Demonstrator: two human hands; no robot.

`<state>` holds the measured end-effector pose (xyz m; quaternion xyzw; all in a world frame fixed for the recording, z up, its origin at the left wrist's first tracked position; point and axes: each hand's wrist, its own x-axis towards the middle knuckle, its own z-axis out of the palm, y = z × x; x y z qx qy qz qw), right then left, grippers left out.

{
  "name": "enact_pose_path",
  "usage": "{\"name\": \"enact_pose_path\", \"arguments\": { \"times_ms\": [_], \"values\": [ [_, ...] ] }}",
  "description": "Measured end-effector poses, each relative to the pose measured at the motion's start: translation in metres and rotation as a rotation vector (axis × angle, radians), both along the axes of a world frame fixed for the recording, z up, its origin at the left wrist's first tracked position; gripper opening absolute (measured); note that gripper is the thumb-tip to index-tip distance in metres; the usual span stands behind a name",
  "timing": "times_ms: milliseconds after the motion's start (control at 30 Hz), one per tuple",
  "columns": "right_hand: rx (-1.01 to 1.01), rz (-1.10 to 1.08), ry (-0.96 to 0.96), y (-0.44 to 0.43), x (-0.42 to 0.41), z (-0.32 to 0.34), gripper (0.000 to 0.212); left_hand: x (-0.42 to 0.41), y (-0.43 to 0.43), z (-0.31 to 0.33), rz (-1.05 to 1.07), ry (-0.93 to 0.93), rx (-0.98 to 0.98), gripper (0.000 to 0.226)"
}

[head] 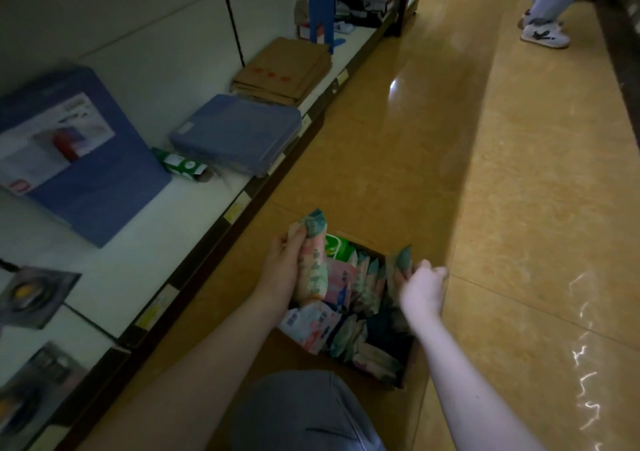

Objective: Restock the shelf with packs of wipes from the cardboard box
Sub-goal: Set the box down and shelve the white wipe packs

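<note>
Two hands over the box (403,378): left hand (284,265) clamps several packs (313,270), right hand (424,289) pinches one pack (401,260) inside.

I see a dim, soft view: shelf (145,228) in shadow left, glare on floor (394,86) far right, edges bent.

No text is legible. Red characters on the brown envelopes (282,71) are blurred. Printing on the packs of wipes (313,277), the yellow shelf-edge tags (232,212) and the blue box label (55,128) cannot be read.
</note>
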<state>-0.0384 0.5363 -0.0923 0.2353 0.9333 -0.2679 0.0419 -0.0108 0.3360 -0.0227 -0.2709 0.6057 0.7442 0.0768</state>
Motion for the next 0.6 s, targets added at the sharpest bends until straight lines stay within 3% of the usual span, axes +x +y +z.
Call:
{"name": "enact_pose_path", "arguments": {
  "times_ms": [100,167,267,333,467,600],
  "values": [
    [-0.281,0.053,0.235,-0.009,-0.003,0.045,0.012,0.0,-0.006,0.019,0.027,0.06,0.057,0.029],
    [-0.472,0.107,0.338,-0.024,-0.01,0.074,0.012,0.002,-0.015,0.036,0.061,0.101,0.099,0.033],
    [-0.77,0.184,0.418,-0.06,-0.02,0.118,0.006,0.004,-0.034,0.067,0.139,0.16,0.111,0.032],
    [-0.927,0.211,0.403,-0.083,-0.025,0.141,0.016,0.006,-0.046,0.089,0.203,0.209,0.086,0.022],
    [-1.099,0.301,0.348,-0.125,-0.026,0.18,0.017,0.012,-0.076,0.132,0.302,0.309,0.057,0.025],
    [-1.112,0.427,0.372,-0.164,-0.023,0.216,0.024,0.025,-0.107,0.172,0.359,0.366,0.0,0.026]
  ]
}}
